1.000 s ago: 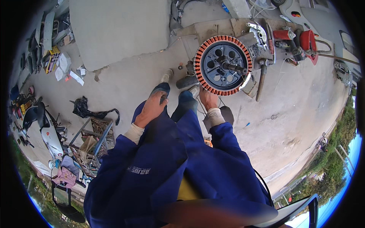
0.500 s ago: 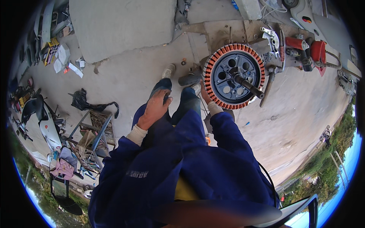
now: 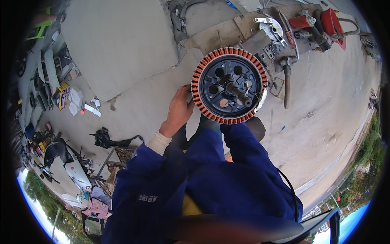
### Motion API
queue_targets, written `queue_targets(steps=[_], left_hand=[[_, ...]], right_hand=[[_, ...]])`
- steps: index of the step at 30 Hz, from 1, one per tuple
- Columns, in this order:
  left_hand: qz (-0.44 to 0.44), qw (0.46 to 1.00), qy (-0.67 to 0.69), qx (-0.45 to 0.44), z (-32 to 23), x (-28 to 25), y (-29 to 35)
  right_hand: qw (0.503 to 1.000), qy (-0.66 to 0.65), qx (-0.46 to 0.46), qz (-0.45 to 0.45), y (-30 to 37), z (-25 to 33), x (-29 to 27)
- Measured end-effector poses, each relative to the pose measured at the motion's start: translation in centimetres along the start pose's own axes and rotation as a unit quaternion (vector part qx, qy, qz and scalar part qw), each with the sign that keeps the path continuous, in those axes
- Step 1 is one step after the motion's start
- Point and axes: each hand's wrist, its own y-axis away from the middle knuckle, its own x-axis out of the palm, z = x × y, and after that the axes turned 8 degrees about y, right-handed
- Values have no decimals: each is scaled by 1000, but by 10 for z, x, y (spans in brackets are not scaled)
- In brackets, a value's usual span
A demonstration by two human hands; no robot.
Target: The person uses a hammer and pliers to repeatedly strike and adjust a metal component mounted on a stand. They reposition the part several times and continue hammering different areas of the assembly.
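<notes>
A round motor stator [image 3: 239, 73], ringed with copper windings around a black hub with a protruding steel shaft, is held up in front of my knees. My left hand [image 3: 178, 109] is at its left rim, with the thumb beside the windings and fingertips partly hidden at the edge. The right sleeve runs up behind the stator's lower edge. My right hand itself is hidden there, though the stator has moved with that arm.
Beyond the stator a low workbench [image 3: 239, 25] carries a silver metal bracket [image 3: 273, 30], small hardware, a hammer [image 3: 287, 75], a red spray can [image 3: 302, 21] and a red container [image 3: 331, 24]. A concrete slab [image 3: 118, 44] lies far left. A scooter [image 3: 73, 164] stands at left.
The stator has moved left, away from the workbench. My left hand has risen from above my leg to the stator's left rim. My right hand has gone out of sight behind it.
</notes>
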Motion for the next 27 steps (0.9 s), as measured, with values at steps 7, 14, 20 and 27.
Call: queue_targets(steps=[7,14,20,27], left_hand=[[7,998,-63,-18,-2,0,0],[-73,984,115,-116,-33,-24,-7],[-121,929,306,-170,-91,-26,-38],[-130,962,197,-136,-101,-6,-70]], right_hand=[[474,-853,201,83,-49,-26,54],[979,114,-68,-157,17,41,8],[977,-14,78,-198,81,-19,5],[966,-112,159,-171,117,-100,13]])
